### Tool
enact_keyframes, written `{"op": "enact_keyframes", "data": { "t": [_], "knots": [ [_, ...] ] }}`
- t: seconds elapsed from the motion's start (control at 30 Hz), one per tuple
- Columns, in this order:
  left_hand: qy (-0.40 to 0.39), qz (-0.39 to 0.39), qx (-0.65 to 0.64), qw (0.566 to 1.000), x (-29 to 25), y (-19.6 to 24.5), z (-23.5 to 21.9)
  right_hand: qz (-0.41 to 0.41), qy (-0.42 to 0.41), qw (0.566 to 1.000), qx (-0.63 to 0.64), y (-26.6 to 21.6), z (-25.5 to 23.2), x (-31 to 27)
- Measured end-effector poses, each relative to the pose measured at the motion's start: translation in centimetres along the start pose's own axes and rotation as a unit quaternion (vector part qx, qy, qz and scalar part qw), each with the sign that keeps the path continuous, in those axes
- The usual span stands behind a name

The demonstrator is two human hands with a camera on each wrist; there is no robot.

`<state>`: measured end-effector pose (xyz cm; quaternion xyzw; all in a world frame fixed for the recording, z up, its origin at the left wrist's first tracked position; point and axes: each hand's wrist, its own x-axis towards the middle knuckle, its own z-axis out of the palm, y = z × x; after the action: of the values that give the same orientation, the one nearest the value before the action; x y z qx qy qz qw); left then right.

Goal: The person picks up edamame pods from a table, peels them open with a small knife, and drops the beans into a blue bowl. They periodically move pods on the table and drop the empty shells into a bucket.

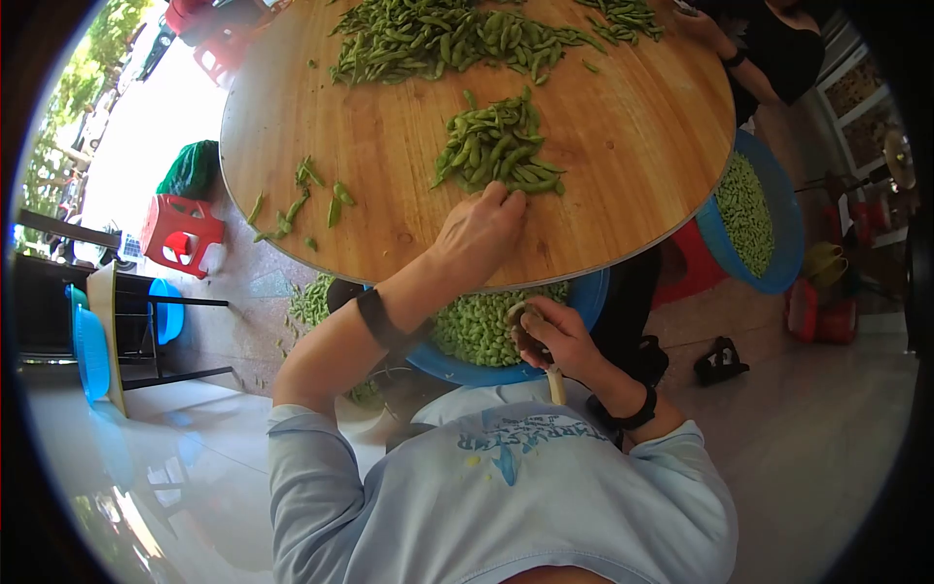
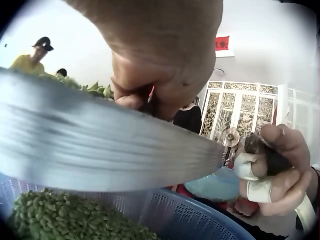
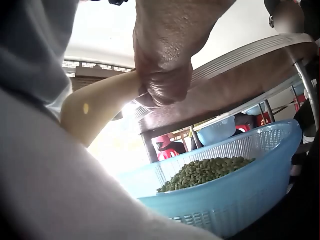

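My left hand (image 1: 482, 229) reaches over a round wooden table (image 1: 389, 127) to a small pile of green soybean pods (image 1: 496, 146). Its curled fingers (image 2: 160, 60) close on a pod at the pile's near edge. My right hand (image 1: 550, 336) sits below the table edge and grips a small tool with a pale handle (image 1: 556, 384), which also shows in the right wrist view (image 3: 100, 107). White tape wraps some of that hand's fingers (image 2: 257, 190). Under both hands a blue basket (image 1: 457, 370) holds shelled green beans (image 3: 205, 170).
A larger heap of pods (image 1: 438, 39) covers the table's far side, and stray pods (image 1: 292, 209) lie at the left. A second blue basket of beans (image 1: 769, 209) stands at the right beside another person (image 1: 769, 49). A red stool (image 1: 180, 234) and blue chairs (image 1: 92, 350) stand left.
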<state>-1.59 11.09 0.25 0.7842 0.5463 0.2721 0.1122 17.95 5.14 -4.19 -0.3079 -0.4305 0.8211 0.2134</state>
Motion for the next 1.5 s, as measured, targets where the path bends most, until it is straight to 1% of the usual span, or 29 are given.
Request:
{"op": "enact_keyframes", "data": {
  "t": [0.07, 0.13, 0.2, 0.27, 0.3, 0.37, 0.4, 0.47, 0.57, 0.6, 0.63, 0.67, 0.7, 0.77, 0.8, 0.83, 0.87, 0.9, 0.97, 1.03, 1.1, 1.17, 1.2, 1.27, 1.3, 1.37, 1.4, 1.47, 1.5],
  "knots": [
    [-0.016, -0.026, 0.042, 0.999, 0.1, -0.4, 0.7, -0.012, 0.0, 1.0, 0.019, -0.2, 0.3, -0.4],
    [-0.006, -0.022, 0.038, 0.999, -0.6, 0.0, 0.0, -0.025, -0.002, 0.999, 0.041, -0.1, 0.4, -0.8],
    [0.003, -0.013, 0.035, 0.999, -1.8, 0.2, -1.2, -0.032, -0.02, 0.999, -0.005, 0.1, 0.3, -1.1],
    [-0.056, -0.038, 0.043, 0.997, -3.3, 0.2, -2.1, -0.046, -0.011, 0.999, 0.003, -0.4, 0.4, -1.2],
    [-0.057, -0.037, 0.042, 0.997, -3.9, 0.4, -2.3, -0.058, -0.003, 0.998, 0.008, -0.8, 0.4, -1.1],
    [0.01, 0.0, 0.022, 1.0, -4.9, 0.7, -2.4, -0.072, 0.006, 0.997, 0.014, -1.4, 0.5, -0.7],
    [0.009, -0.001, 0.021, 1.0, -5.1, 0.7, -2.4, -0.087, 0.014, 0.996, 0.021, -1.7, 0.6, -0.6],
    [0.053, 0.0, -0.016, 0.998, -5.2, 0.8, -2.5, -0.093, 0.011, 0.996, 0.01, -1.9, 0.9, -0.3],
    [0.072, 0.019, -0.013, 0.997, -5.7, -0.5, -1.8, -0.11, 0.0, 0.994, 0.005, -2.0, 1.2, 0.3],
    [0.071, 0.017, -0.013, 0.997, -5.8, -0.1, -2.1, -0.119, 0.001, 0.993, 0.005, -2.2, 1.3, 0.5],
    [0.067, -0.08, -0.132, 0.986, -5.9, 0.8, -2.4, -0.129, 0.003, 0.992, 0.005, -2.5, 1.4, 0.6],
    [0.062, -0.175, -0.247, 0.951, -6.0, 1.3, -2.6, -0.13, 0.003, 0.992, 0.004, -2.8, 1.6, 0.7],
    [0.062, -0.174, -0.249, 0.951, -6.4, 1.4, -2.5, -0.127, 0.013, 0.992, 0.016, -3.2, 1.9, 0.8],
    [0.038, -0.193, -0.44, 0.876, -7.4, 1.5, -2.1, -0.122, 0.026, 0.992, 0.03, -3.2, 2.1, 1.0],
    [0.037, -0.195, -0.441, 0.875, -7.9, 1.9, -1.9, -0.111, -0.008, 0.993, 0.038, -3.1, 2.1, 1.3],
    [0.043, -0.199, -0.485, 0.851, -8.2, 2.3, -1.6, -0.101, -0.043, 0.993, 0.045, -3.0, 2.1, 1.4],
    [0.048, -0.203, -0.527, 0.824, -8.3, 2.5, -1.5, -0.101, -0.044, 0.993, 0.044, -3.1, 2.2, 1.3],
    [0.05, -0.204, -0.526, 0.824, -8.3, 2.4, -1.6, -0.107, -0.05, 0.992, 0.049, -3.0, 2.4, 1.2],
    [0.043, -0.294, -0.571, 0.765, -8.3, 2.0, -1.9, -0.113, -0.059, 0.99, 0.055, -2.9, 2.6, 1.2],
    [0.046, -0.299, -0.571, 0.763, -8.4, 2.6, -2.1, -0.132, -0.064, 0.989, 0.036, -2.6, 2.7, 1.1],
    [0.05, -0.302, -0.572, 0.761, -8.5, 3.1, -2.2, -0.125, -0.061, 0.99, 0.036, -2.4, 2.8, 1.0],
    [0.034, -0.309, -0.529, 0.789, -8.7, 3.2, -2.4, -0.119, -0.059, 0.99, 0.037, -2.4, 2.8, 1.0],
    [0.033, -0.309, -0.529, 0.79, -8.8, 3.2, -2.4, -0.12, -0.06, 0.99, 0.04, -2.3, 2.8, 0.9],
    [0.037, -0.275, -0.482, 0.831, -9.1, 3.3, -2.2, -0.121, -0.06, 0.99, 0.042, -2.4, 2.7, 0.8],
    [0.036, -0.274, -0.482, 0.831, -9.2, 3.2, -2.0, -0.12, -0.06, 0.99, 0.038, -2.6, 2.7, 0.7],
    [0.064, -0.233, -0.49, 0.838, -9.4, 3.1, -1.6, -0.118, -0.059, 0.991, 0.035, -2.7, 2.7, 0.7],
    [0.064, -0.233, -0.49, 0.838, -9.4, 2.9, -1.5, -0.13, -0.052, 0.99, 0.015, -2.7, 2.7, 0.8],
    [0.039, -0.241, -0.524, 0.816, -9.3, 2.4, -1.5, -0.143, -0.045, 0.989, -0.005, -2.7, 2.5, 0.9],
    [0.04, -0.242, -0.524, 0.816, -9.3, 2.4, -1.5, -0.148, -0.047, 0.988, -0.011, -2.7, 2.5, 0.9]
  ]
}}
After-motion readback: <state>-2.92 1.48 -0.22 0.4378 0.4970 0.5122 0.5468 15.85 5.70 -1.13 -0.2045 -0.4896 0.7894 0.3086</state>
